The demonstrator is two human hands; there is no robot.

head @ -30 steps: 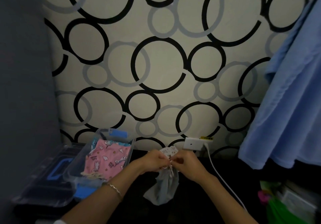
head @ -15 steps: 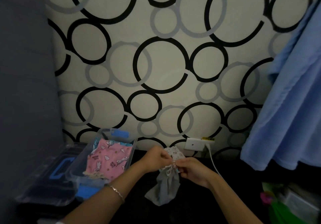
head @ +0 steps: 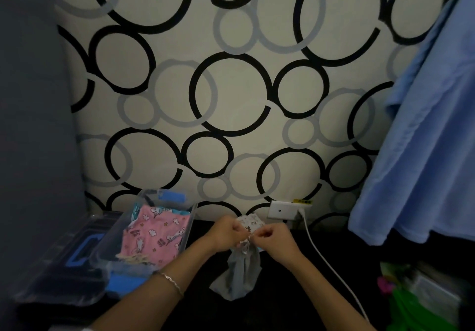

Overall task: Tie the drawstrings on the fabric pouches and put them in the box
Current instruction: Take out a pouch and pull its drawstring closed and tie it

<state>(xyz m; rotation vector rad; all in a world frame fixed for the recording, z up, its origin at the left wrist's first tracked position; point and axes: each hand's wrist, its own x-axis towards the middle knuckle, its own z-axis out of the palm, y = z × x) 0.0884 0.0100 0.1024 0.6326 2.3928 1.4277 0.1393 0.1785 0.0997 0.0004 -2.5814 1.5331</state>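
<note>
Backdrop: wall (head: 231, 94) papered with black and grey rings, dark desk (head: 282, 305) below.
Pouch: grey pouch (head: 243, 271) over the desk, neck gathered between both hands.
Left hand (head: 225, 234): grip pinched on drawstring (head: 248, 239).
Right hand (head: 276, 240): grip pinched on same drawstring.
Box: clear box (head: 191, 210) left of the hands, pink pouch (head: 156, 238) inside.

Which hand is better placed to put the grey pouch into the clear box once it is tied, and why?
Probably the left hand: it pinches the drawstring of the grey pouch on the side nearest the clear box, which stands open to its left. The right hand would have to cross over.
</note>
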